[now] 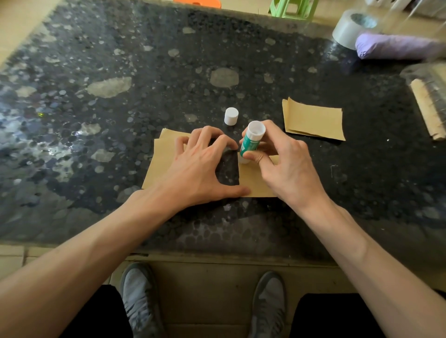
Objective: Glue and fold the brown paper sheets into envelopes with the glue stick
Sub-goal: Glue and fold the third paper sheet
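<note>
A brown paper sheet (159, 159) lies on the dark speckled table (120, 96), partly hidden under both hands. My left hand (200, 169) presses on it with spread fingers and the thumb stretched along its near edge. My right hand (282, 164) grips a green and white glue stick (251, 142), held upside down with its tip on the paper near my left fingertips. The white cap (231, 116) stands on the table just behind. Some folded brown paper (313, 119) lies to the right.
A roll of grey tape (350, 29) and a purple bundle (395, 47) sit at the far right. A pale wooden stick (428, 112) lies along the right edge. Green (293, 8) and orange (196, 3) stools stand beyond the table. My shoes (138, 299) show below.
</note>
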Action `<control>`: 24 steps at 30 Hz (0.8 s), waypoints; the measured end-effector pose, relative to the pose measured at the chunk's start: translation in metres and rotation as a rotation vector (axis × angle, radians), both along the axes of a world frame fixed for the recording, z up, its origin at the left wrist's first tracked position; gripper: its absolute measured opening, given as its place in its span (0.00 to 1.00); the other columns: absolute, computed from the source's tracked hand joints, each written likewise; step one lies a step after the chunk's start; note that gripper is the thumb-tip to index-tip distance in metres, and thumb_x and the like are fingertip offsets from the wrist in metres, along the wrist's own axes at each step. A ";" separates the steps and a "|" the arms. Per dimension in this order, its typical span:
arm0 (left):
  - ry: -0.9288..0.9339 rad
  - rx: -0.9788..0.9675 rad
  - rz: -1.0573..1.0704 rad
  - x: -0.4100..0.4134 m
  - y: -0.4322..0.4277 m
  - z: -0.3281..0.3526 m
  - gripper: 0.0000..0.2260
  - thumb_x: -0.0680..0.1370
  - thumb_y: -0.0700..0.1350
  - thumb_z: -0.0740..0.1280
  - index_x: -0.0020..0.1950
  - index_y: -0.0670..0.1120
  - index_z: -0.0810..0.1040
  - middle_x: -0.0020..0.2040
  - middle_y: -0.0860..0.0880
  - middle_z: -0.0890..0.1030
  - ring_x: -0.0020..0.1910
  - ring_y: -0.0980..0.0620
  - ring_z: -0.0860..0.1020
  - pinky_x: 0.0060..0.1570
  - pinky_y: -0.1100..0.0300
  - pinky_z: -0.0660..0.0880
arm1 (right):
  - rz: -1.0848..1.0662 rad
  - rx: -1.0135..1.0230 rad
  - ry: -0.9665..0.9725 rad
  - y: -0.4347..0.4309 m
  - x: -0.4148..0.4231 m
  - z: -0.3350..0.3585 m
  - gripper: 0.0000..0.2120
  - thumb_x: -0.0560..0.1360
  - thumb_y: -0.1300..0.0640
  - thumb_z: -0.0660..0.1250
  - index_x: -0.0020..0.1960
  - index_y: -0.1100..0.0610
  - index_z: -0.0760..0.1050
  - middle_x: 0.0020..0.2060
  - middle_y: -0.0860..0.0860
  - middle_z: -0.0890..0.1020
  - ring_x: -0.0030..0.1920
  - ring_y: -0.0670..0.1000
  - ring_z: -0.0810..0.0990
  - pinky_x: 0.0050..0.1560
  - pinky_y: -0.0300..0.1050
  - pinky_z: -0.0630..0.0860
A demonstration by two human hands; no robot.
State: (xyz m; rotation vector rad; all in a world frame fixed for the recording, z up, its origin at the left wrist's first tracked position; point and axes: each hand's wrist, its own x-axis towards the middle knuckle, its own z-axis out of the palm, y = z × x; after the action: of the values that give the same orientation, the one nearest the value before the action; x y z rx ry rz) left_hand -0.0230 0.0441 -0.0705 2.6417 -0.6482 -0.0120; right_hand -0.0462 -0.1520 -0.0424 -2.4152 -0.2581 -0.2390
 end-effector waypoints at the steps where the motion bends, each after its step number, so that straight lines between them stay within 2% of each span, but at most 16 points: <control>1: -0.001 0.000 -0.002 0.000 0.000 0.000 0.40 0.63 0.80 0.62 0.68 0.59 0.69 0.66 0.55 0.67 0.69 0.53 0.64 0.64 0.55 0.56 | -0.002 -0.002 -0.006 0.000 0.001 0.000 0.12 0.80 0.57 0.73 0.61 0.52 0.75 0.49 0.43 0.86 0.54 0.45 0.84 0.56 0.54 0.81; 10: 0.014 0.001 -0.001 0.001 0.001 -0.001 0.40 0.63 0.80 0.62 0.69 0.60 0.69 0.67 0.55 0.67 0.70 0.53 0.64 0.66 0.54 0.55 | -0.021 0.013 -0.027 0.002 0.006 -0.002 0.13 0.80 0.57 0.73 0.63 0.52 0.75 0.51 0.43 0.85 0.56 0.45 0.83 0.58 0.53 0.82; 15: 0.005 0.009 -0.006 0.001 0.001 0.001 0.39 0.65 0.78 0.67 0.70 0.60 0.69 0.68 0.55 0.67 0.71 0.53 0.63 0.66 0.54 0.55 | -0.016 0.043 -0.026 0.001 0.011 -0.004 0.13 0.80 0.59 0.73 0.63 0.52 0.76 0.52 0.42 0.86 0.57 0.42 0.83 0.59 0.49 0.82; 19: 0.015 0.005 -0.007 0.000 0.001 0.001 0.40 0.64 0.79 0.65 0.70 0.60 0.69 0.67 0.55 0.66 0.71 0.53 0.63 0.66 0.55 0.54 | 0.012 0.231 -0.014 -0.003 0.012 -0.004 0.12 0.80 0.64 0.72 0.61 0.56 0.78 0.54 0.43 0.85 0.57 0.38 0.83 0.60 0.39 0.80; 22: 0.017 0.015 -0.010 0.000 0.001 0.003 0.40 0.64 0.79 0.66 0.70 0.59 0.69 0.67 0.55 0.66 0.71 0.53 0.63 0.67 0.53 0.55 | 0.004 0.376 -0.040 -0.010 0.012 0.003 0.12 0.80 0.64 0.72 0.62 0.60 0.77 0.56 0.48 0.84 0.58 0.44 0.84 0.60 0.42 0.82; 24: 0.013 0.018 -0.007 0.000 0.001 0.003 0.39 0.65 0.78 0.67 0.69 0.59 0.69 0.67 0.55 0.66 0.71 0.53 0.63 0.68 0.52 0.56 | 0.001 0.376 -0.049 -0.016 0.011 0.009 0.13 0.79 0.61 0.73 0.62 0.60 0.77 0.56 0.48 0.84 0.58 0.46 0.85 0.59 0.44 0.82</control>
State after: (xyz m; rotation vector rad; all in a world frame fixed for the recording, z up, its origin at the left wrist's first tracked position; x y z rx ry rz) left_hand -0.0234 0.0447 -0.0672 2.6544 -0.6555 -0.0366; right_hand -0.0348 -0.1679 -0.0339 -2.0388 -0.2153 -0.3166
